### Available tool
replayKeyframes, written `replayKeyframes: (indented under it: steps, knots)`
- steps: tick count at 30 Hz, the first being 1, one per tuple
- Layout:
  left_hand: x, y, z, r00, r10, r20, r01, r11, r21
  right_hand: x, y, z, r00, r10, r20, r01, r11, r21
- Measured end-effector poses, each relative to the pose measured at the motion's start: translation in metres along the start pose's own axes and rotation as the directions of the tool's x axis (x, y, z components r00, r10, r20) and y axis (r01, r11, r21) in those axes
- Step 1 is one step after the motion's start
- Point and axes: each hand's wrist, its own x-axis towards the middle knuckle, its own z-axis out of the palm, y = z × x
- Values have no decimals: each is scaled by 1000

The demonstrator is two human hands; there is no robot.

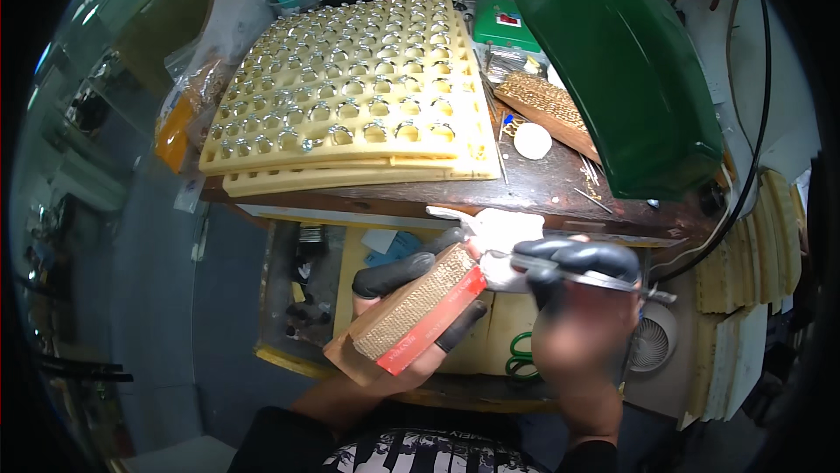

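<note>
My left hand (385, 280), black covers on its fingers, is wrapped round a wooden block (416, 305). The block has a bumpy gold-coloured top and a red printed strip along one side, and it is held tilted. Close to its far end, my right hand (582, 307) grips a slim metal tool (595, 278) lying across the fingers. Motion blurs this hand, so the kind of tool and whether its tip touches the block cannot be made out. Just beyond the block a white padded piece (512, 232) juts from the bench edge.
Cream foam trays (477, 156) packed with rings stand stacked on the dark bench (560, 189). A green lamp shade (621, 70) overhangs the right side, near a second gold-topped block (547, 104) and a round white piece (532, 141). Green-handled scissors (521, 355) lie in the open drawer below.
</note>
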Motion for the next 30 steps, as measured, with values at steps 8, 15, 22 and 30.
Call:
replayKeyframes:
  steps: [8, 15, 22, 30]
  knots:
    - [-6, 4, 9, 965, -213, -154, 174, 956, -235, 33, 24, -42, 989, -41, -140, -2, 957, -289]
    - [-3, 5, 5, 970, -223, -98, 204, 964, -171, 33, 22, -44, 1000, 8, 22, 2, 902, -433]
    - [0, 6, 6, 982, -127, -138, 118, 991, -68, 30, 15, -50, 989, -48, -137, 18, 977, -214]
    - [-2, 0, 5, 989, -125, -78, 112, 981, -162, -62, -3, -112, 857, 467, 218, -121, 594, -795]
